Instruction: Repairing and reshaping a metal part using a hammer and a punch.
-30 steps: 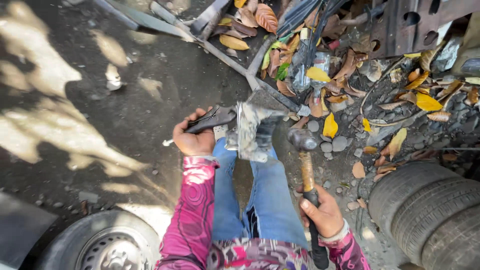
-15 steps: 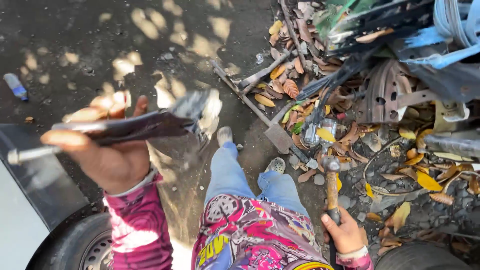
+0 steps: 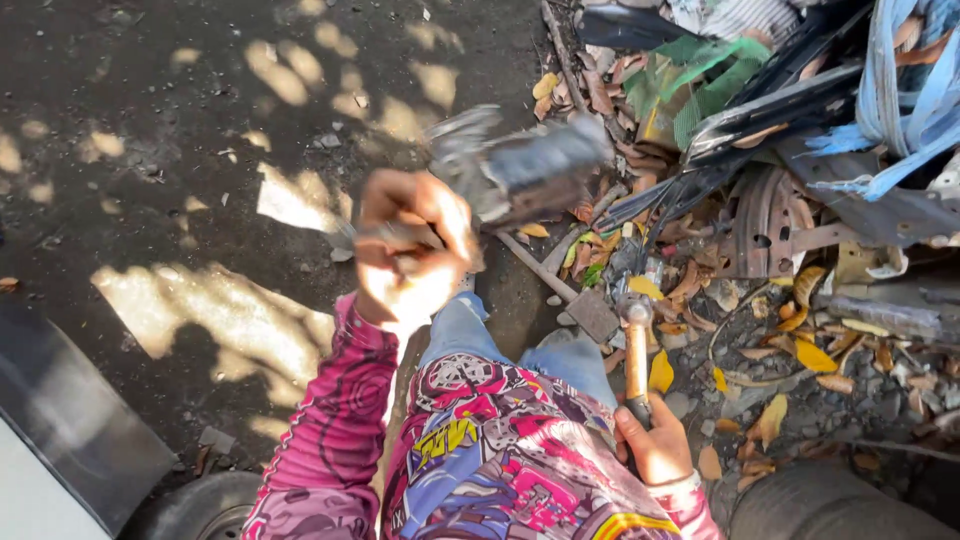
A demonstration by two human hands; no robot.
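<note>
My left hand [image 3: 410, 245] is raised in front of me and grips a grey metal car part [image 3: 525, 165] with a thin rod sticking out to the left; it is blurred by motion. Low on the right, my right hand [image 3: 655, 445] holds a hammer [image 3: 636, 350] by its wooden handle, the metal head pointing away above my knees. My legs in blue jeans [image 3: 520, 345] stretch forward below the part. A pink patterned sleeve covers my left arm.
A heap of scrap metal, black trim, blue straps and dry leaves [image 3: 780, 180] fills the right side. A flat metal bar [image 3: 560, 285] lies on the dirt by my feet. Tyres sit at the bottom left [image 3: 200, 505] and bottom right [image 3: 830, 505]. A dark panel [image 3: 70, 410] lies left.
My left hand has swung the metal part from the far left toward the middle and higher. The view tilted, and the right hand with the hammer stayed low by my legs.
</note>
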